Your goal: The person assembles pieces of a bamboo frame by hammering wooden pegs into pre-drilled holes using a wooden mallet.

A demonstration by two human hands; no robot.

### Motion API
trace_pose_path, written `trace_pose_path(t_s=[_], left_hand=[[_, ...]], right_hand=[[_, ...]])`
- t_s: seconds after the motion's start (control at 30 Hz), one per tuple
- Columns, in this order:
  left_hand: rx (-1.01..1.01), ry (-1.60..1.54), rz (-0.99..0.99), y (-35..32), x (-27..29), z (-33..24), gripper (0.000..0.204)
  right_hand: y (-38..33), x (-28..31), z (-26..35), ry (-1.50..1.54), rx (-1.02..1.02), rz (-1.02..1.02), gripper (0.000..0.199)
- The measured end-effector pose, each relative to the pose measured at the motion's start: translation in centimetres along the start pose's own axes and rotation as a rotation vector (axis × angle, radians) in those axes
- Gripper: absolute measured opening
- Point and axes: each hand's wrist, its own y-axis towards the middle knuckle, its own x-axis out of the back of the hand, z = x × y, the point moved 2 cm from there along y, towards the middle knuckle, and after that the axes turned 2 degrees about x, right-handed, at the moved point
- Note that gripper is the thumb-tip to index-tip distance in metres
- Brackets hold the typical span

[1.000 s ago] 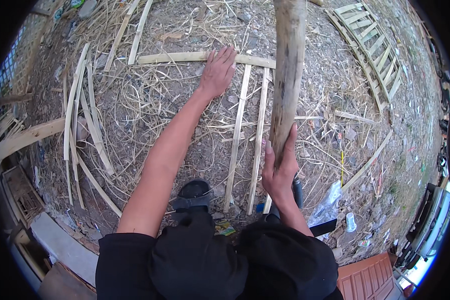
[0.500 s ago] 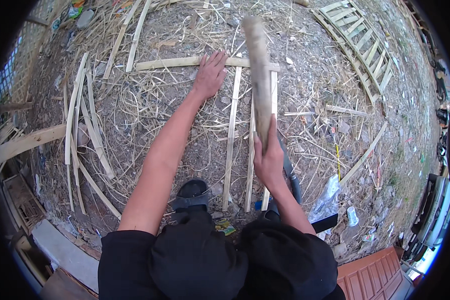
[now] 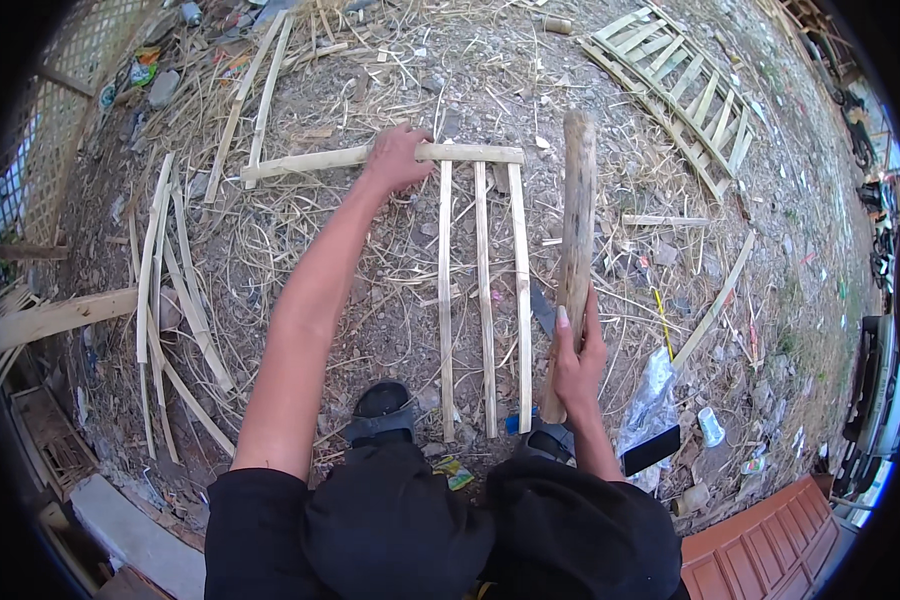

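Observation:
A pale wooden crosspiece [image 3: 470, 153] lies crosswise on the ground, with three long slats [image 3: 485, 290] running from its right part toward my feet. My left hand [image 3: 398, 160] is closed around the crosspiece, left of the first slat; its fingertips are partly hidden on the far side. In my right hand [image 3: 579, 365] is a thick round wooden stick [image 3: 578, 190], gripped near its lower end and pointing away from me. The stick is to the right of the slats, apart from them. A dark flat blade-like piece [image 3: 542, 310] shows beside the stick.
Loose strips [image 3: 160, 260] lie at the left, near a wooden beam [image 3: 60, 320]. A slatted panel [image 3: 685, 85] lies far right. Nearer right are a plastic bag [image 3: 650, 400], a black phone-like slab [image 3: 651, 451] and a white cup [image 3: 710, 427]. Straw and shavings litter the ground.
My right hand has moved the stick from over the crosspiece's right end to the right of the slats. My left hand has gone from lying flat on the crosspiece to gripping it.

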Motion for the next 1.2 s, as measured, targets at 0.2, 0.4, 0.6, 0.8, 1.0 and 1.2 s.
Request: trace_pose_path(t_s=[0.2,0.4,0.6,0.8,1.0,1.2], left_hand=[[-0.106,-0.006,0.020,1.0,7.2,-2.9,0.062],[-0.056,-0.219,0.131,1.4,20.4,-9.5,0.048],[-0.361,0.016,-0.199,-2.1,39.6,-22.0,0.029],[-0.782,0.238,-0.824,-8.6,36.3,-23.2,0.021],[-0.439,0.196,-0.507,-11.4,16.7,-16.9,0.013],[-0.075,-0.262,-0.308,-13.9,2.6,-10.9,0.039]], right_hand=[[-1.4,3.7,-4.4,0.127,-0.184,-0.177,0.062],[-1.6,6.1,-6.4,0.272,-0.366,-0.240,0.060],[-1.1,8.1,-5.2,0.398,-0.346,-0.322,0.061],[-0.9,7.2,-4.9,0.407,-0.335,-0.329,0.063],[-2.2,6.7,-7.1,0.411,-0.330,-0.295,0.064],[-3.7,6.3,-5.3,0.268,-0.356,-0.286,0.061]])
